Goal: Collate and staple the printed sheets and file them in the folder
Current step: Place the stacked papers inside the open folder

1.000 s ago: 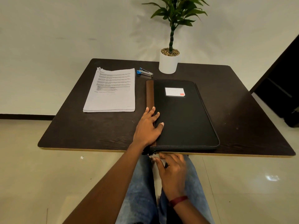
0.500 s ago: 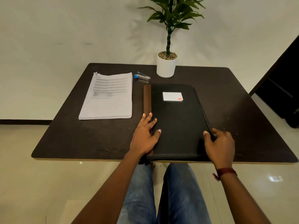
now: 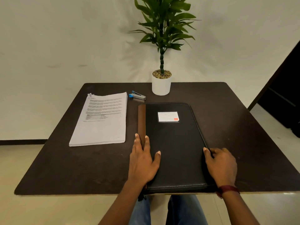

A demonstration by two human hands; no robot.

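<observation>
A dark table (image 3: pixel 81 172) is being backed by a plain off-white wall (image 3: pixel 65 38); light is being reflected by the pale glossy floor (image 3: pixel 48 211).

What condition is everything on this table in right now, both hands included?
folder: closed, lying flat at the near edge of the table.
printed sheets: one flat stack left of the folder, not touching it.
stapler: lying untouched beyond the sheets.
potted plant: upright at the far edge.
left hand: flat, resting on the folder's spine side.
right hand: fingers curled at the folder's right edge.
</observation>
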